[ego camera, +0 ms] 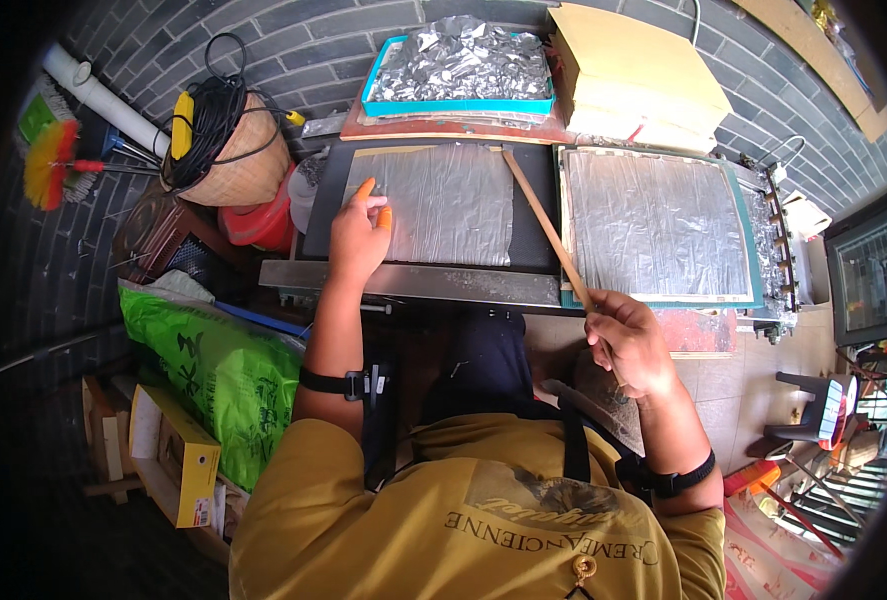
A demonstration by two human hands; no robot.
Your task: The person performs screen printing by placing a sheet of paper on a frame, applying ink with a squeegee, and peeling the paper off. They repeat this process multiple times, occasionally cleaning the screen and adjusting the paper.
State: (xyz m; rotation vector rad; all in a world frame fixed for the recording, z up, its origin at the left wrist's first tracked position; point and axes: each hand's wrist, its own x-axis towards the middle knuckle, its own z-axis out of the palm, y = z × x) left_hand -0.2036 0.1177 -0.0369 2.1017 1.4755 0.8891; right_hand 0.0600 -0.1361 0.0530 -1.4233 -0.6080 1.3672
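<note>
A long flat wooden stick (545,210) is held near its lower end in my right hand (627,337). It slants up and to the left, its far tip at the upper right corner of a thin silvery foil sheet (451,210). The wrinkled sheet lies on a black mat (537,244), with a yellowish strip showing along its top and left edges. My left hand (359,236) is over the sheet's left edge, orange covers on two fingertips, fingers apart and nothing visible in them. To the right, a second foil sheet (653,225) tops a stack on a green board (747,247).
Behind the mat stand a turquoise tray (458,107) heaped with foil scraps and a tall stack of yellowish paper (638,75). A metal bar (421,283) edges the bench front. At left are a basket with black cable (226,157) and a green bag (215,375).
</note>
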